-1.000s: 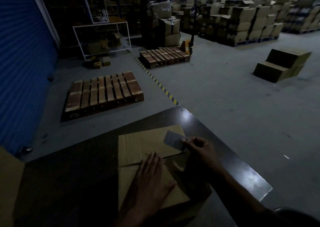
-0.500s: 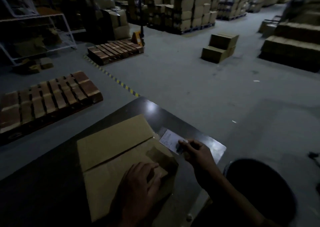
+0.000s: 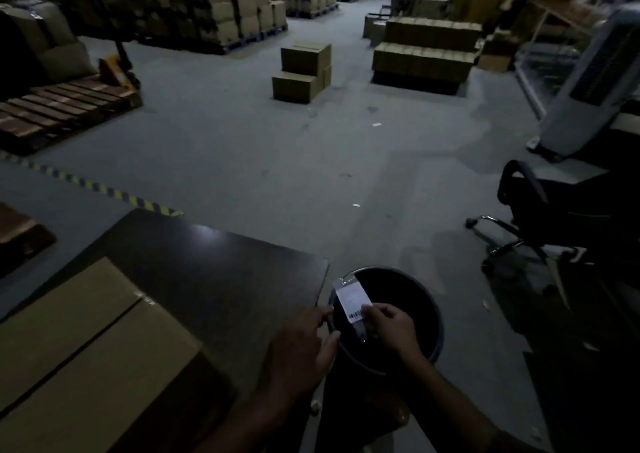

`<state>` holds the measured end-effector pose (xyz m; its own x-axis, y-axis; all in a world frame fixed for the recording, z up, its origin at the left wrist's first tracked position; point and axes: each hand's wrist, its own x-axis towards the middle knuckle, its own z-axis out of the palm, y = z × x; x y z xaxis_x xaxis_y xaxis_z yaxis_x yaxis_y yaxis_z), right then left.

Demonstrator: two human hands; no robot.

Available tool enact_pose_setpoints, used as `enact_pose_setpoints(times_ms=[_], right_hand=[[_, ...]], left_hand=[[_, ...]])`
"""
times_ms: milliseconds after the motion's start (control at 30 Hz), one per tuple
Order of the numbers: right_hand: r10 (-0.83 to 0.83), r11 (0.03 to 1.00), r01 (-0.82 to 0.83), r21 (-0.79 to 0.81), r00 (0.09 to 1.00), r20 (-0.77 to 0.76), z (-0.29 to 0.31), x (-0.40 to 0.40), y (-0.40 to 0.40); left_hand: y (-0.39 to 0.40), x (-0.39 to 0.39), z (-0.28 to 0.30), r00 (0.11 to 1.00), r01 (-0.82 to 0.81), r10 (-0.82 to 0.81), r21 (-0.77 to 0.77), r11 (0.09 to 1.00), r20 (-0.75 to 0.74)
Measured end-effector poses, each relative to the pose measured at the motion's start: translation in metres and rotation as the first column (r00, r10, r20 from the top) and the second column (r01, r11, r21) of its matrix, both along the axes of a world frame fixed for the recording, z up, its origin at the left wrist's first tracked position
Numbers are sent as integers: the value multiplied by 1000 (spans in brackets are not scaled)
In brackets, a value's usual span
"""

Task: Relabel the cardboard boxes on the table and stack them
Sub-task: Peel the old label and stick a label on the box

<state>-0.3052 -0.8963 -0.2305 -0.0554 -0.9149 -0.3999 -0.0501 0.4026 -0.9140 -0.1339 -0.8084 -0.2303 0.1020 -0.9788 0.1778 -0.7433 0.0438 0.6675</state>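
1. The right hand (image 3: 389,329) holds a white label (image 3: 353,305) by its lower end. The thumb and fingers are curled and pinch it.
2. The label has a small barcode near the bottom. It stands up above the open top of a round black bin (image 3: 438,317).
3. The left hand (image 3: 304,348) is just to the left of the label, over the bin's near rim. Its fingers are stretched out and loose. The fingertips come close to the label's left edge, but it is too dark to tell if they touch it.
4. The cardboard box (image 3: 86,345) sits on the dark table (image 3: 221,269), at the left and close to the person. Its top flaps are closed, with a seam running across the middle. No hand touches the box.
5. The bin stands on the floor, right beside the table's right corner.
6. A black office chair (image 3: 540,217) is on the right, well apart from the bin.
7. Farther off on the grey floor there is a small stack of boxes (image 3: 303,71), a wooden pallet (image 3: 59,106) on the left, and many more stacked boxes at the back.
8. A yellow and black striped line (image 3: 104,189) runs across the floor past the table.
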Motion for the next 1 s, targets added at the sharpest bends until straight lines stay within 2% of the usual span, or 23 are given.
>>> enact_pose_setpoints(times_ms=[167,333,633,733,833,1000], right_hand=[[-25,987,47,152,989,-147,-50,-45,-35],[214,956,-117,269,906,-364,-85,-73,-66],[370,896,-215,389,845,-385,-118,-78,-96],[488,848,-306,432,769,-413,-118,-80,-97],[538,838,-396,375,710,-454,-115,-67,-97],[554,826,-556,94,767,-325,-78,-10,-92]], left_hand=[[-53,-34,-45,999,15,-22,166,986,41],[-89,-56,-65,997,-5,-16,255,967,77],[-95,-65,-84,995,-98,93,273,957,32],[-91,-60,-83,991,-128,131,269,955,8],[-86,-51,-73,979,-185,200,233,955,-42],[-73,-28,-29,947,-304,314,136,943,-66]])
